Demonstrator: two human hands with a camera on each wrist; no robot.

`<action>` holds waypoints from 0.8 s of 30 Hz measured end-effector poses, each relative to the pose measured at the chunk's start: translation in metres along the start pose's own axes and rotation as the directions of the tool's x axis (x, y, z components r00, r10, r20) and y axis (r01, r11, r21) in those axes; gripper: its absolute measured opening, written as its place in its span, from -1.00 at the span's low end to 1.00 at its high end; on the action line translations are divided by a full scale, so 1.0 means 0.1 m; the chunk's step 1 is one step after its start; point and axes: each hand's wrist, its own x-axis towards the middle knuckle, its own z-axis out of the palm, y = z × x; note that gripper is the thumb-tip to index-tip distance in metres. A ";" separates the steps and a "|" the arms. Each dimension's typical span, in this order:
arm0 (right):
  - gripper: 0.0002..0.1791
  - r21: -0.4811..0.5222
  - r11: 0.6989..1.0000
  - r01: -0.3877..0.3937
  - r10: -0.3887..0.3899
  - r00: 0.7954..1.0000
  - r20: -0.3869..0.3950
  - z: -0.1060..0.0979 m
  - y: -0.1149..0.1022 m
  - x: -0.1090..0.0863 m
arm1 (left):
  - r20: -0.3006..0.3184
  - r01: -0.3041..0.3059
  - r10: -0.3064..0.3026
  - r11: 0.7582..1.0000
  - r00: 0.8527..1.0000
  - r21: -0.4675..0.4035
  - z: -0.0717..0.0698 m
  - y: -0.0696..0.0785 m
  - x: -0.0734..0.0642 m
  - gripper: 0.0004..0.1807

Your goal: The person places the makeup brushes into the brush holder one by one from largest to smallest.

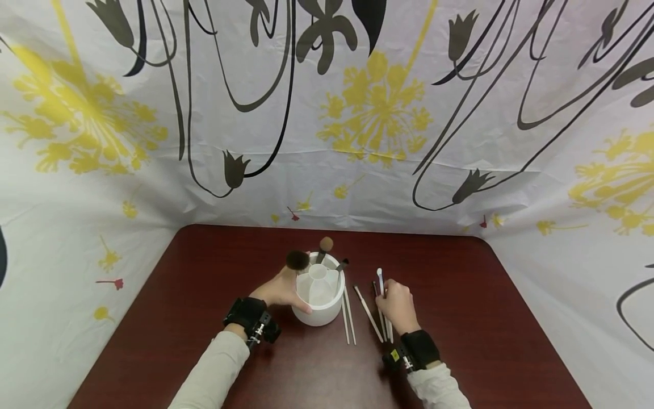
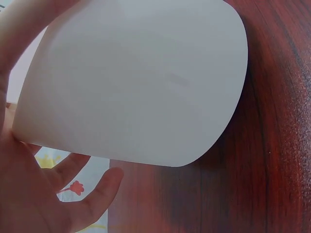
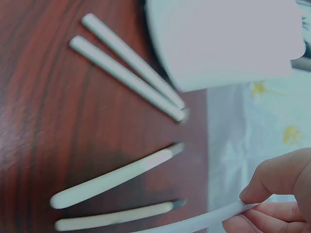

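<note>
My left hand [image 1: 281,291] grips the white round brush holder [image 1: 322,316], thumb over its near rim and fingers around the far left side. In the left wrist view, the holder's smooth wall [image 2: 141,82] fills most of the picture. Out of its compartments stand a large dark-haired makeup brush [image 1: 297,260], a tan-headed brush [image 1: 326,245] and a smaller dark one [image 1: 343,264]. To the right, my right hand [image 1: 399,307] pinches a slim makeup brush [image 3: 209,221] with a white handle between thumb and fingers; its pale tip [image 1: 380,272] points away from me.
Two white-handled brushes [image 3: 129,73] lie side by side right of the holder. Another pale-handled brush [image 1: 369,314] and a thinner dark-tipped one [image 3: 116,219] lie nearer my right hand. The dark red table [image 1: 204,267] meets a patterned cloth [image 1: 306,130] at its back edge.
</note>
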 end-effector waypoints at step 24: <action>-0.82 0.078 0.971 0.228 -0.214 0.964 -0.156 -0.46 -0.48 -0.11 | 0.024 0.032 -0.033 0.999 0.999 0.005 0.01 -0.03 0.01 0.27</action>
